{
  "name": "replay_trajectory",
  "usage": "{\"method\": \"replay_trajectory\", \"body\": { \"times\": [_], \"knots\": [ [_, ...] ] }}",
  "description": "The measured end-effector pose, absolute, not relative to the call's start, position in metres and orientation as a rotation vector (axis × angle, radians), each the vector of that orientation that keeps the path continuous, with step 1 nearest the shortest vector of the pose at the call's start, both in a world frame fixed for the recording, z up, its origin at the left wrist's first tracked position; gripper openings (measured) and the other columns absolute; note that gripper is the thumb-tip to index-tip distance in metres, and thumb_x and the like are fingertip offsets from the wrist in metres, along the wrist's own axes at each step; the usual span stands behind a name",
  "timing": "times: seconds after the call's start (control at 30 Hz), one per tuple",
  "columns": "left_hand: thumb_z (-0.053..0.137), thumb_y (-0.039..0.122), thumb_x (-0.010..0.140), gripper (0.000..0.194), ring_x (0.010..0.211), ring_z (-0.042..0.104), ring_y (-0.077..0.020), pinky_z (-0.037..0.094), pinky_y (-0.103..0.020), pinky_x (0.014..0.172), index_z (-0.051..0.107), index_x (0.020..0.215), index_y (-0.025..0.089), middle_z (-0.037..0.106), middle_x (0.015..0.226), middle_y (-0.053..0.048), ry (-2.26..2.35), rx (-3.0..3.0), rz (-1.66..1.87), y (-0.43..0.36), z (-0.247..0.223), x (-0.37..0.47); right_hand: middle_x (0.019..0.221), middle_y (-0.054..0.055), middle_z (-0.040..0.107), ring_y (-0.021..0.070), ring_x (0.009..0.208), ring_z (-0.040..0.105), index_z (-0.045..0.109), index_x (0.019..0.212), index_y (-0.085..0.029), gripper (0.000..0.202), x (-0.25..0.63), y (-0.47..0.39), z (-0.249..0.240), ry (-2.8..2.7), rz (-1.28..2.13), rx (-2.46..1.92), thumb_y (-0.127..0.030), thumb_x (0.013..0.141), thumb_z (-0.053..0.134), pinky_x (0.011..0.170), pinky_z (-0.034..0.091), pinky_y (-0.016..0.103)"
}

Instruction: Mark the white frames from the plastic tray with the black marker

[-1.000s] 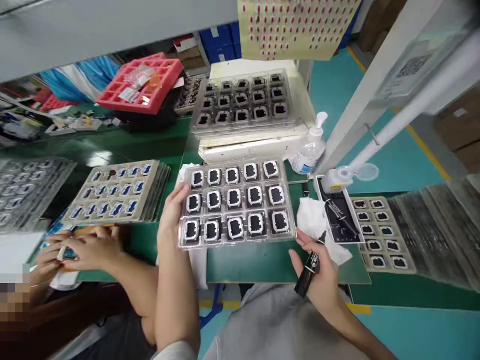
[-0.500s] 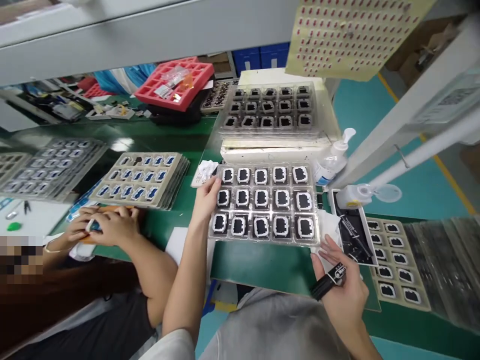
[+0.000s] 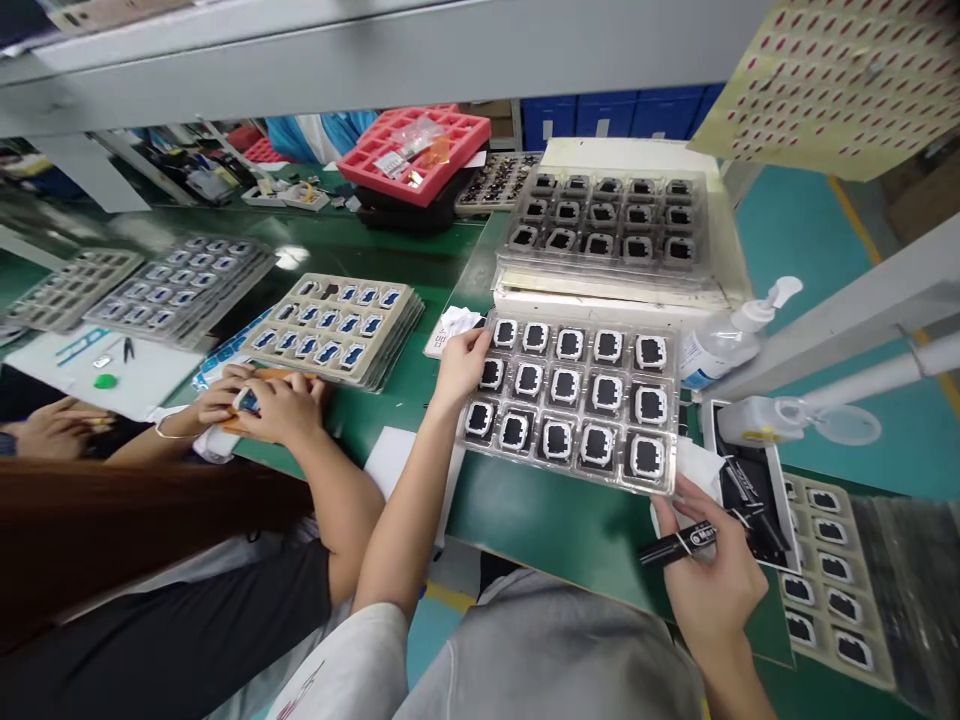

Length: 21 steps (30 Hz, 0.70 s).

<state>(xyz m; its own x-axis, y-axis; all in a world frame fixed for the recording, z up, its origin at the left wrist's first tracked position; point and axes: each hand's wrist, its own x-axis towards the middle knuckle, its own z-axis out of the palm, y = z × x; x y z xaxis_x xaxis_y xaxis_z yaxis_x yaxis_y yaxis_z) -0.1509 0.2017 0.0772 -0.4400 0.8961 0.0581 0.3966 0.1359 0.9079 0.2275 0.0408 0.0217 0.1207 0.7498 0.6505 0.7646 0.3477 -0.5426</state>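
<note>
At far left, co-worker hands [image 3: 274,405] crowd bench edge. I see left hand [image 3: 463,362] pinching clear tray [image 3: 574,400] at its left rim, tray flat on green mat [image 3: 540,525]. Right hand [image 3: 709,575], fingers curled round black marker [image 3: 677,546], sits off tray's right corner; bare mat along near edge.

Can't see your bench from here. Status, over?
Left hand grips clear parts tray at its left edge. Right hand holds black pen beside tray's near right corner. White cloth under that corner.
</note>
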Motion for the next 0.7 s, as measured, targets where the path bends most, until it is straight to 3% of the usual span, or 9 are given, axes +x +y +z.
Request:
{"method": "replay_trajectory", "body": {
  "times": [0.13, 0.27, 0.37, 0.57, 0.7],
  "knots": [
    [0.067, 0.035, 0.104, 0.032, 0.117, 0.075, -0.0277, 0.055, -0.035, 0.106, 0.083, 0.122, 0.014, 0.084, 0.128, -0.014, 2.046, 1.225, 1.427, 0.178, 0.092, -0.143, 0.13, 0.008, 0.088, 0.03, 0.102, 0.089, 0.078, 0.133, -0.024, 0.044, 0.228, 0.037, 0.018, -1.623, -0.064, -1.368, -0.027, 0.094, 0.098, 0.096, 0.071, 0.042],
    [0.068, 0.037, 0.105, 0.022, 0.089, 0.071, -0.0235, 0.055, -0.035, 0.09, 0.081, 0.101, 0.02, 0.079, 0.1, -0.007, 2.247, 1.407, 1.404, 0.122, 0.106, -0.136, 0.126, 0.01, 0.089, 0.0353, 0.103, 0.089, 0.077, 0.129, -0.025, 0.049, 0.232, 0.033, 0.013, -1.612, -0.056, -1.27, -0.024, 0.086, 0.101, 0.09, 0.073, 0.05],
    [0.074, 0.035, 0.102, 0.014, 0.087, 0.069, -0.0258, 0.054, -0.039, 0.088, 0.08, 0.099, 0.023, 0.074, 0.095, -0.006, 2.294, 1.579, 1.101, 0.079, 0.104, -0.13, 0.122, 0.011, 0.089, 0.0372, 0.096, 0.089, 0.074, 0.12, -0.026, 0.046, 0.235, 0.031, 0.012, -1.598, -0.017, -1.107, -0.017, 0.081, 0.097, 0.084, 0.074, 0.058],
    [0.083, 0.029, 0.1, 0.028, 0.113, 0.071, -0.0349, 0.058, -0.046, 0.099, 0.078, 0.128, 0.023, 0.07, 0.117, -0.011, 2.355, 1.603, 0.842, 0.054, 0.092, -0.115, 0.106, 0.008, 0.091, 0.0306, 0.077, 0.087, 0.07, 0.109, -0.028, 0.036, 0.232, 0.036, 0.019, -1.692, 0.035, -0.91, -0.013, 0.082, 0.087, 0.066, 0.071, 0.047],
    [0.083, 0.021, 0.1, 0.021, 0.113, 0.068, -0.0347, 0.058, -0.045, 0.098, 0.078, 0.12, 0.024, 0.07, 0.116, -0.011, 2.392, 1.702, 0.754, 0.065, 0.089, -0.108, 0.096, 0.009, 0.09, 0.0317, 0.066, 0.085, 0.074, 0.107, -0.032, 0.037, 0.244, 0.046, 0.02, -1.748, 0.019, -0.895, -0.017, 0.077, 0.091, 0.057, 0.068, 0.046]
  ]
}}
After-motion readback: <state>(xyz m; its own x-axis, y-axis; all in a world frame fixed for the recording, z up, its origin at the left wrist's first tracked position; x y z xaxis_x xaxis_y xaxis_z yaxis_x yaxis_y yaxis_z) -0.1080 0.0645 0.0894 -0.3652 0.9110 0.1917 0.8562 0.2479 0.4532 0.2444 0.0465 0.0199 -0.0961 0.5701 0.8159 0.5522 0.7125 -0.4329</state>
